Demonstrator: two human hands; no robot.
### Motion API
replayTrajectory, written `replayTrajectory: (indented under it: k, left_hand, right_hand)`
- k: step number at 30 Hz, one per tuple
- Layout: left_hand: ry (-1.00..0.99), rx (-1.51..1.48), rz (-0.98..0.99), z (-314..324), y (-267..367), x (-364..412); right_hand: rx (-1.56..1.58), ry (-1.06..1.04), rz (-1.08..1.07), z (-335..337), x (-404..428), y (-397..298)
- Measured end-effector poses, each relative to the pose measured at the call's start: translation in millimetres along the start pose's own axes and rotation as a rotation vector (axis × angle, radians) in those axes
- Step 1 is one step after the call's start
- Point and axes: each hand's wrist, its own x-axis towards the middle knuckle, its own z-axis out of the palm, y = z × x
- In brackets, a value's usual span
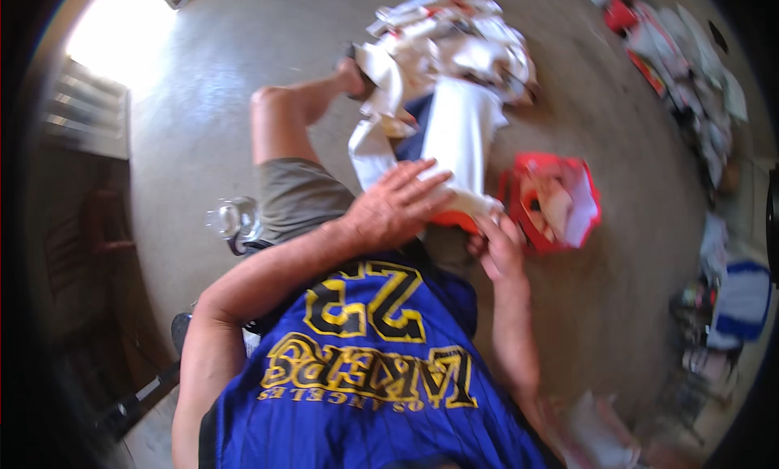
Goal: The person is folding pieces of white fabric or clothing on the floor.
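A length of white cloth stretches from a heap toward my lap, with an orange-red patch at its near end. Across its left side lies my left hand, palm down with the fingers spread. My right hand pinches the cloth's near right corner between thumb and fingers. Dark blue fabric shows beneath the cloth's left side. The heap of mostly white fabric pieces rests on the floor beyond. What lies under my left palm is hidden.
A red bag holding pale, peach-coloured pieces stands right of my hands. Left of my leg is a clear plastic container. Along the right side lie more piled fabrics and a blue-and-white bag. The floor is grey concrete.
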Motion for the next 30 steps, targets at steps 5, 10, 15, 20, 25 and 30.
replayTrajectory:
  k: [5, 10, 15, 20, 25, 30]
  left_hand:
    - [0.098, -0.038, 0.091, 23, -14, 10]
    - [0.093, -0.044, 0.135, 20, -4, 15]
    - [0.091, -0.006, 0.148, 20, -1, 5]
    - [0.134, 0.004, 0.155, 15, 0, 2]
    - [0.146, -0.016, 0.139, 17, 1, 5]
    - [0.136, -0.039, 0.136, 18, 2, 5]
  right_hand:
    - [0.075, 0.021, 0.016, 7, -8, -8]
    - [0.090, -0.001, 0.005, -2, -14, -11]
    - [-0.053, -0.035, -0.054, 0, -18, -9]
    - [0.040, -0.057, -0.094, -4, -11, -18]
    - [0.146, -0.087, -0.098, -4, 14, -19]
    - [0.046, 0.010, -0.271, 1, 8, -17]
